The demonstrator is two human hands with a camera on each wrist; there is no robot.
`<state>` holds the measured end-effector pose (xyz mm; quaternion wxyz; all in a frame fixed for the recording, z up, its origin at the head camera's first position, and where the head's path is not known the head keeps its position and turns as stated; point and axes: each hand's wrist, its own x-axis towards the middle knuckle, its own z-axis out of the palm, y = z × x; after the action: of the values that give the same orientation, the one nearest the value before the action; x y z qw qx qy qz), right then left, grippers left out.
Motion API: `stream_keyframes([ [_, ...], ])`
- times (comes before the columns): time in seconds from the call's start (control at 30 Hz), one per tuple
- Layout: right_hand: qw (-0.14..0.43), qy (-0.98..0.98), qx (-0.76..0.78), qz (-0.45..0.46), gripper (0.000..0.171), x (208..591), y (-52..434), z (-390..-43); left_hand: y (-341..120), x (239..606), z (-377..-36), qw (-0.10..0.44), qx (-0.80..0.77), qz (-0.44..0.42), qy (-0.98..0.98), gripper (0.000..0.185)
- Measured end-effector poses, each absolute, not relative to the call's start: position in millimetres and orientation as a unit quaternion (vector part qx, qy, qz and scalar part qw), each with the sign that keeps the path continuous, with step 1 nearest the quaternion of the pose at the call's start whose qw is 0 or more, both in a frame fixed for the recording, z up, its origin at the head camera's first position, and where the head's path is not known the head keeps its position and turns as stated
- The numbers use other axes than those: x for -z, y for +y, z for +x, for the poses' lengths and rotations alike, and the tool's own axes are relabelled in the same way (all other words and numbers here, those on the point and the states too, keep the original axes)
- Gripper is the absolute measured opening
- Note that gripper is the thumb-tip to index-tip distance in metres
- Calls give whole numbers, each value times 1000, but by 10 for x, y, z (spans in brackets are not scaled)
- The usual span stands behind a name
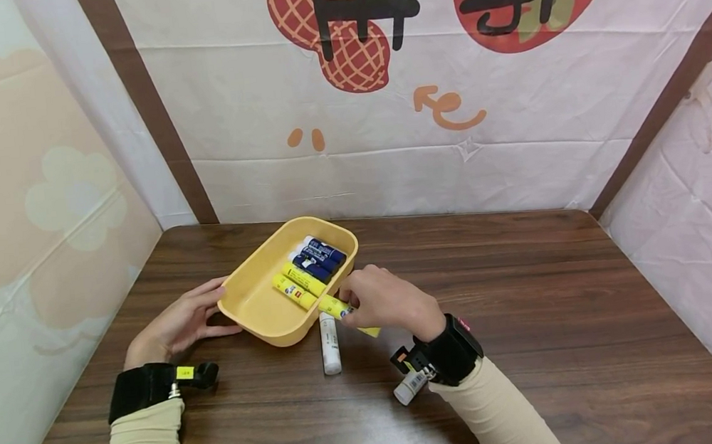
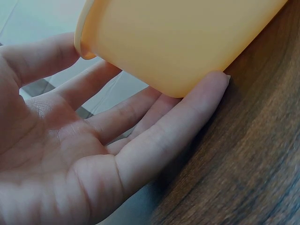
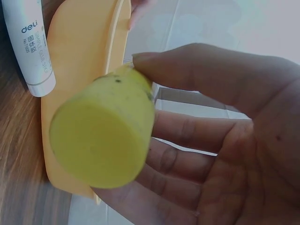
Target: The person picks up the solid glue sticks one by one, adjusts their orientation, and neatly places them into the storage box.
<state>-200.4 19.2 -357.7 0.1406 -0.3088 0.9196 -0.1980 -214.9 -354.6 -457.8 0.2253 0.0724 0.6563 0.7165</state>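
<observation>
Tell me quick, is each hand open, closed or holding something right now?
Left hand: open, touching the end of the yellow tub.
Right hand: closed, holding a yellow tube between thumb and fingers.

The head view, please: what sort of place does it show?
Probably an indoor tabletop recording booth: printed sheets stand behind and beside a dark wood-grain table, and the person wears black wrist straps with small attached devices.

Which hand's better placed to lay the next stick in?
Probably the right hand: it grips a yellow stick beside the tray. The left hand holds no stick, only touching the tray.
</observation>
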Motion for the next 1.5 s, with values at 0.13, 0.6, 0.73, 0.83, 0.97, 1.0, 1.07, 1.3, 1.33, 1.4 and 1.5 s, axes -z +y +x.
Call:
stream_keyframes([
  [0.13,141,919,200,-308,14,3571,164,-2011,-3556,4587,-2153,225,-717,73,656,56],
  [0.6,145,913,204,-321,11,3560,71,-2056,-3547,4580,-2142,224,-715,70,658,61],
  [0.73,144,914,201,-322,15,3557,48,-2062,-3551,4583,-2153,225,-716,72,657,59],
  [0.83,145,914,200,-321,18,3561,35,-2065,-3555,4587,-2163,227,-717,73,656,58],
  [0.97,145,915,198,-321,20,3564,23,-2071,-3559,4593,-2170,227,-716,72,656,58],
  [1.0,145,915,197,-322,19,3565,19,-2073,-3560,4594,-2170,227,-715,71,657,59],
  [1.07,144,915,196,-322,19,3566,11,-2076,-3560,4596,-2169,226,-715,68,658,59],
  [1.3,148,914,194,-324,15,3575,-20,-2089,-3554,4601,-2165,227,-713,68,660,60],
  [1.33,148,914,193,-325,14,3574,-22,-2092,-3554,4600,-2165,226,-713,69,660,59],
  [1.4,149,913,193,-328,14,3568,-26,-2098,-3552,4597,-2166,226,-713,69,660,59],
  [1.5,149,911,195,-331,15,3561,-31,-2106,-3550,4591,-2169,224,-712,68,662,58],
])
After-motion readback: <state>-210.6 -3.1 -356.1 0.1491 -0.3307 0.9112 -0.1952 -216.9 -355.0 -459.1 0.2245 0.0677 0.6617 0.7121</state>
